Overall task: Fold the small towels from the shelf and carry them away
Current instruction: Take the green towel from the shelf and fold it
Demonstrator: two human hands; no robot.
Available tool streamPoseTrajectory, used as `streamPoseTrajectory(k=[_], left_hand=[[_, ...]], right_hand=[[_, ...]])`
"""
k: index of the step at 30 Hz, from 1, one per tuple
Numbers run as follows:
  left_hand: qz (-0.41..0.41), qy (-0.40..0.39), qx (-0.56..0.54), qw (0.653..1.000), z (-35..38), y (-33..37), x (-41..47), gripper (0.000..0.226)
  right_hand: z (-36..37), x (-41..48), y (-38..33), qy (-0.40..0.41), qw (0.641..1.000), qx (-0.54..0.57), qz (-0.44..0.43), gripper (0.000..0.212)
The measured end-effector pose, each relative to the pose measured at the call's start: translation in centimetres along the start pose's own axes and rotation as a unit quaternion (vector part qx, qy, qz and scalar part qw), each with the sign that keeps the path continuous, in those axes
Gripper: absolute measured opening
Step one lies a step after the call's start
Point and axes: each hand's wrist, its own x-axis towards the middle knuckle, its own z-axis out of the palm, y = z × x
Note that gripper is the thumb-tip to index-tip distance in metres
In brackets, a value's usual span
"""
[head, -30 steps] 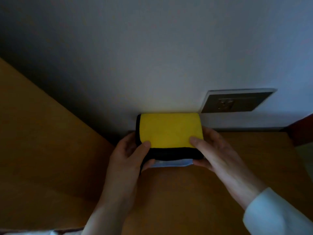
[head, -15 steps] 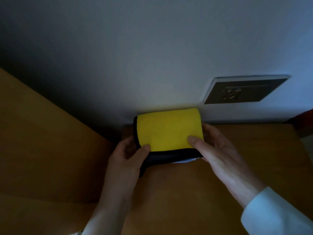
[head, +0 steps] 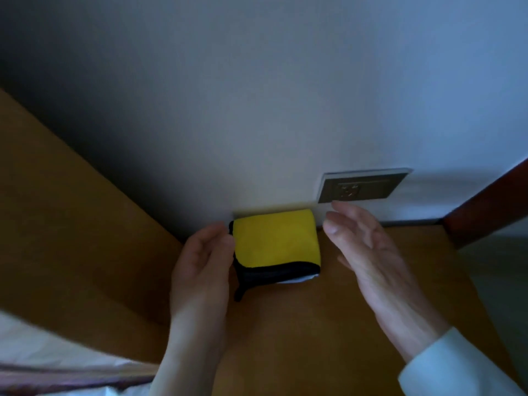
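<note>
The folded yellow towel [head: 275, 238] sits on the shelf [head: 285, 324], the left hand [head: 200, 264] touching its edge, grip unclear in the dimness, the right hand [head: 368, 252] flat and empty beside it, so both should clamp evenly before lifting

Dim rm, bluish light stronger twd upper R. Backed by plain pale wall [head: 257, 110], deep in shadow at L. Had orange-brown wooden shelf [head: 385, 281] butted against wall, w/ slanting wooden panel [head: 71, 224] of same colour at L. Carried grey socket plate [head: 363, 188] low on wall, just above shelf. Edged at R by dark red-brown wooden rail [head: 485, 204]. Showed white fabric [head: 43, 344] at btm L.
</note>
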Motion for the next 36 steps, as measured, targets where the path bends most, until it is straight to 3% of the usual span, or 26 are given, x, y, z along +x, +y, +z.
streamPoseTrajectory(k=[3, 15, 19, 25, 36], left_hand=[[0.038, -0.023, -0.015, 0.999, 0.5, 4.4, -2.3, 0.019], [0.215, -0.148, -0.07, 0.963, -1.9, 27.6, -16.6, 0.022], [0.23, -0.128, -0.128, 0.956, -3.7, 34.9, -22.8, 0.025], [0.293, -0.106, -0.131, 0.941, -8.1, 43.3, -30.7, 0.029], [0.41, -0.002, -0.145, 0.901, -13.2, 50.1, -38.5, 0.033]], right_hand=[[-0.3, -2.2, -3.9, 0.001, 1.0, -0.005, -0.03, 0.047], [-2.8, -17.0, -26.2, -0.038, 0.981, 0.041, -0.186, 0.041], [-3.4, -23.4, -33.3, -0.055, 0.972, 0.055, -0.221, 0.038], [-3.7, -32.1, -41.3, -0.08, 0.955, 0.093, -0.27, 0.038], [-0.5, -37.1, -48.6, -0.212, 0.913, 0.091, -0.337, 0.034]])
